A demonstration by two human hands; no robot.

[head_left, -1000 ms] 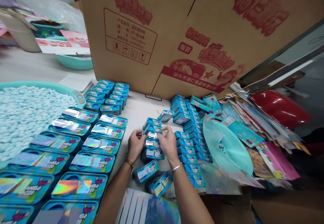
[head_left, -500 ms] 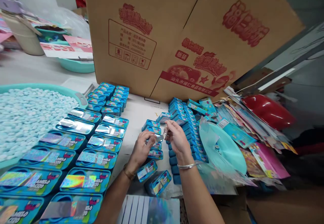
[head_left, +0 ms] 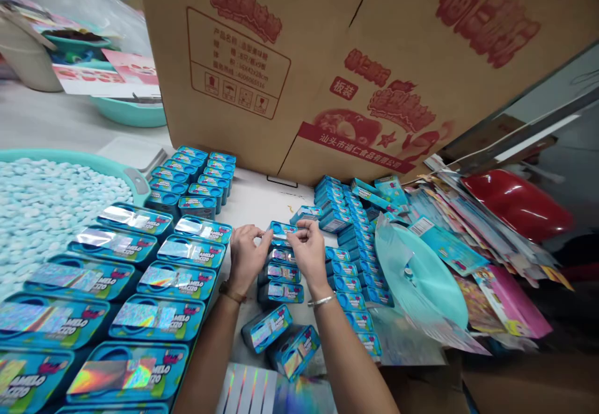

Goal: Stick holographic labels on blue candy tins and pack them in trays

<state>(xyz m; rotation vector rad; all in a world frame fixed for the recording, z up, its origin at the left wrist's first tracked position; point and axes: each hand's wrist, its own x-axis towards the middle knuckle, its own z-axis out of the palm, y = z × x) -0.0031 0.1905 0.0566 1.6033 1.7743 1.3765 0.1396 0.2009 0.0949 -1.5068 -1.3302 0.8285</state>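
Crowded white table (head_left: 255, 198), with a big brown cardboard carton (head_left: 290, 2) at the back.
On the left, a wide blue-green plastic tub (head_left: 93, 155) full of small pale blue lumps (head_left: 60, 214), then rows of blue rounded boxes with shiny strips on top (head_left: 185, 283). In the middle, the left hand (head_left: 248, 256), thumb and finger pinching one end of a thin shiny silver strip (head_left: 281, 236), right over the top of a small blue box (head_left: 283, 226). At the other end, the right hand (head_left: 309, 256), also pinching. Nearer, a flat sheet with rainbow shine (head_left: 250, 389). On the right, more blue boxes in rows (head_left: 344, 268), a blue-green bowl (head_left: 440, 270) beside clear plastic, a messy pile of bright papers (head_left: 510, 301), a smooth red shiny thing (head_left: 519, 202) and a dark part of the room.
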